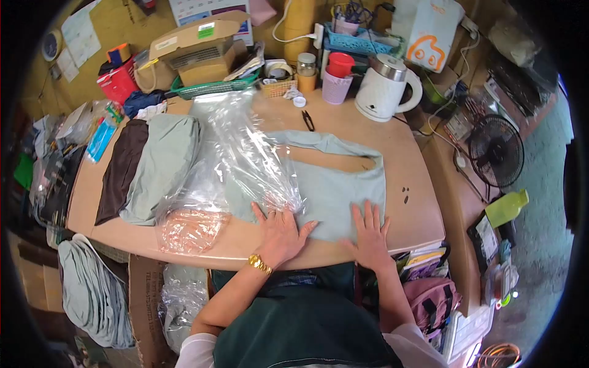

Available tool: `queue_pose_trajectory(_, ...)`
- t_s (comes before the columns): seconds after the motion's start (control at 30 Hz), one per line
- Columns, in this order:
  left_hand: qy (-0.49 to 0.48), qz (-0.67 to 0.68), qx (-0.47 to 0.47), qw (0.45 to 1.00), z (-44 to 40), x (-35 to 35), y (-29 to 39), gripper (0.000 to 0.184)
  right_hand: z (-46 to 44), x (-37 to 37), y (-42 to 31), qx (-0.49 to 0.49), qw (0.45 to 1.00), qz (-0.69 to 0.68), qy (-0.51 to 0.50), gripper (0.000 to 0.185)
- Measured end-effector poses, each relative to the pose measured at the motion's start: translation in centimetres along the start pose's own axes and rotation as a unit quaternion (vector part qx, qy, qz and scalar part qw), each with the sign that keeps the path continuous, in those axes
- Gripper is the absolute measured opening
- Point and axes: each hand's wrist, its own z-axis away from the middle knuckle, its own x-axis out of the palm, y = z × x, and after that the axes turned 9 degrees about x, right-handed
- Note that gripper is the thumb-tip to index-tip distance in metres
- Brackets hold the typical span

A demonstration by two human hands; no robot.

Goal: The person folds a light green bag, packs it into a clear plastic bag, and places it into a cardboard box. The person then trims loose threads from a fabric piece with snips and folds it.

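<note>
A pale green cloth bag [343, 190] with a wide handle loop lies spread on the table. My left hand [282, 234], with a gold watch at the wrist, rests open on its lower left part, fingertips at the edge of a clear plastic bag [236, 141]. That plastic covers the cloth's left side. My right hand [370, 236] lies flat on the lower right corner, fingers spread. To the left sit a folded pale green cloth [164, 165] and a dark brown cloth [123, 168]. Orange-tinted plastic [191, 232] lies by the table's front edge.
Small black snips [308, 121] lie behind the bag. A white kettle [383, 89], a pink cup [336, 88] and a green basket [215, 86] holding a cardboard box [205, 64] line the back. A black fan [496, 150] stands at right; stacked green cloths [92, 291] hang lower left.
</note>
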Motion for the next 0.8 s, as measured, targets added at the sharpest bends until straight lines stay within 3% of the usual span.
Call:
queue_pose_trajectory(0.07,0.064,-0.029,0.040,0.997,0.1,2.8,-2.2,0.081,1.3,-4.4,0.0,-0.124,0.983,-0.062,-0.117,0.075)
queue_pose_trajectory(0.2,0.050,-0.044,-0.002,0.998,0.7,0.6,-2.4,0.099,1.8,-3.9,4.2,-0.154,0.972,-0.137,-0.113,0.067)
queue_pose_trajectory(0.27,0.027,-0.007,-0.016,0.999,0.5,0.8,-2.9,0.114,1.6,-3.7,4.1,-0.165,0.970,-0.168,-0.067,0.050)
queue_pose_trajectory(0.3,0.029,-0.011,-0.018,0.999,0.5,0.7,-3.1,0.114,1.9,-3.2,4.4,-0.168,0.969,-0.170,-0.066,0.050)
queue_pose_trajectory(0.37,0.001,-0.004,-0.009,1.000,0.6,0.6,-3.4,0.121,2.7,-1.7,5.0,-0.169,0.976,-0.130,0.042,0.050)
queue_pose_trajectory(0.47,-0.012,-0.016,-0.004,1.000,0.7,0.6,-3.6,0.122,2.6,-1.8,3.0,-0.183,0.974,-0.066,0.119,0.049)
queue_pose_trajectory(0.6,-0.022,-0.016,0.011,1.000,0.6,0.3,-4.1,0.121,2.1,-0.4,3.8,-0.234,0.964,-0.073,0.104,0.044)
queue_pose_trajectory(0.67,0.004,0.013,0.012,1.000,0.5,0.8,-4.5,0.117,1.9,-0.3,3.2,-0.241,0.951,-0.090,0.171,0.040)
queue_pose_trajectory(0.8,0.034,0.010,0.024,0.999,0.9,1.0,-3.6,0.111,-1.7,-3.6,0.2,-0.286,0.925,-0.155,0.194,0.036)
